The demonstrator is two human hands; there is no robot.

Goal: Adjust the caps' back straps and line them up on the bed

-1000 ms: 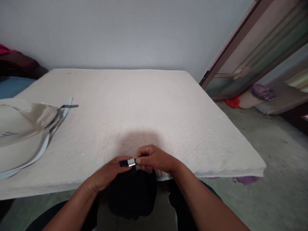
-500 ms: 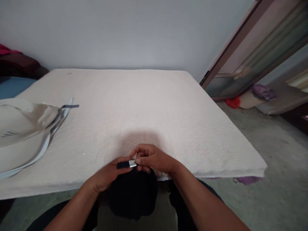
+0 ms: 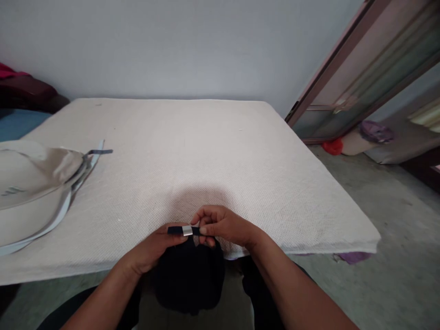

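A black cap (image 3: 190,279) hangs below my hands at the table's front edge, its strap side up. My left hand (image 3: 156,245) pinches the dark strap (image 3: 174,230) on the left of a silver metal buckle (image 3: 187,230). On the buckle's other side, my right hand (image 3: 223,227) holds the strap's right part between thumb and fingers. A short piece of strap shows between the buckle and my right thumb. To the left, a stack of beige caps (image 3: 30,178) lies on the table, well apart from my hands.
A pale textured cloth covers the table (image 3: 192,137), which stands against a grey wall. Dark red items (image 3: 27,91) lie beyond its left end. At the right are a framed glass door (image 3: 330,91) and a red bag (image 3: 332,146) on the floor.
My right hand has shifted slightly right, away from the buckle. More strap now shows between buckle and thumb. The buckle faces up more flatly, and my left hand has barely moved.
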